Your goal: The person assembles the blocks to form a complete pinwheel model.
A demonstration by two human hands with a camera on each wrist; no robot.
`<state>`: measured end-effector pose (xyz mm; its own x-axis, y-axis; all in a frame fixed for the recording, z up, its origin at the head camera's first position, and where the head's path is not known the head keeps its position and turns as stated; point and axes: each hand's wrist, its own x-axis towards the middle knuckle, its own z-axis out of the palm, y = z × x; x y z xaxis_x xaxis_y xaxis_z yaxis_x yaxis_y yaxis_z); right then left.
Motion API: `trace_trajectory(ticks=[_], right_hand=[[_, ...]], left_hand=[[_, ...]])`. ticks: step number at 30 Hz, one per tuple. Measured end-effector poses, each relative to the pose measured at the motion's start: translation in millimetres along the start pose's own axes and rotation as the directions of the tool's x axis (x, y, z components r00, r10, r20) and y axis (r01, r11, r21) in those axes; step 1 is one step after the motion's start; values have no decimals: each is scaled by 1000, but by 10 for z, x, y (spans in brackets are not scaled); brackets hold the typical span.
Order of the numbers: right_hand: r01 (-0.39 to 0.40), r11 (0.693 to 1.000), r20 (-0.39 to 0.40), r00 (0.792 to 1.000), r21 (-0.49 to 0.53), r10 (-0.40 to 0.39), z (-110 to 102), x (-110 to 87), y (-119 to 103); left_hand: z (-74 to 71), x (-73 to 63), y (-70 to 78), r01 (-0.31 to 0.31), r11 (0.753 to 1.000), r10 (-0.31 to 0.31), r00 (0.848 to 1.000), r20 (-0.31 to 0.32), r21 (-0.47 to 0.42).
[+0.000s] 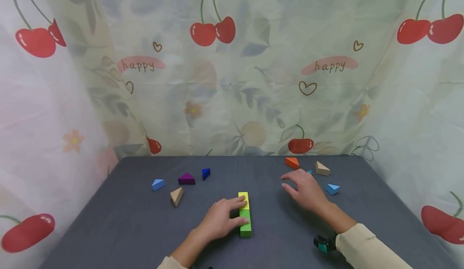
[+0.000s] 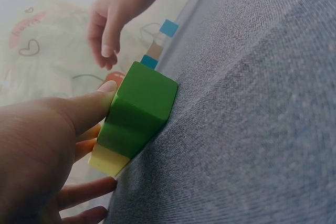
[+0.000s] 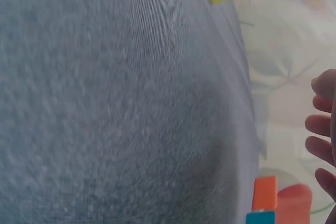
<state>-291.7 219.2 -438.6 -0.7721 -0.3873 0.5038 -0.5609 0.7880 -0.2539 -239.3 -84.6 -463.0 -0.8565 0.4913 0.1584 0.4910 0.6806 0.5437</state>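
Note:
My left hand (image 1: 221, 218) touches two blocks standing end to end on the table. Its thumb rests on the green block (image 1: 245, 230), and its fingers reach over the yellow block (image 1: 243, 195). In the left wrist view the thumb lies along the top edge of the green block, with other fingers spread beside the yellow one. My right hand (image 1: 307, 190) hovers above the table on the right, holding nothing, its fingers loosely bent. Just beyond it sits a blue block (image 1: 309, 172), mostly hidden, with an orange triangular block (image 1: 291, 163) behind.
Right of the right hand lie a wooden triangular block (image 1: 322, 168) and a light blue one (image 1: 332, 189). On the left are blue (image 1: 158, 185), purple (image 1: 186, 178), dark blue (image 1: 206, 174) and wooden (image 1: 176, 197) blocks. A printed curtain (image 1: 232, 79) encloses the grey table (image 1: 127, 228).

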Motion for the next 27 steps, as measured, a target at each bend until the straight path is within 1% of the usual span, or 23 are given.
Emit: trace_trajectory(ticks=[7,11,15,19,24,27], right_hand=[[-24,999,-43,999,-38,23,71,1,177],[-61,996,-39,998,-65,58,103,-4,275],[-113,989,7,993,-93,114,128,37,362],[-162,977,65,983,-139,172,145,87,451],[-190,965,129,968,-180,214,145,129,546],[-197,959,178,956,-206,235,129,155,584]], left_hand=[[-12,-1,3,13,1000,-14,1000,11,7],[-6,-1,-1,9,1000,-9,1000,7,7],[-10,1,-7,3,1000,-3,1000,-2,8],[-7,4,-10,2,1000,-2,1000,-4,15],[-1,2,-4,7,1000,-7,1000,-6,10],[1,0,-3,7,1000,-7,1000,-9,7]])
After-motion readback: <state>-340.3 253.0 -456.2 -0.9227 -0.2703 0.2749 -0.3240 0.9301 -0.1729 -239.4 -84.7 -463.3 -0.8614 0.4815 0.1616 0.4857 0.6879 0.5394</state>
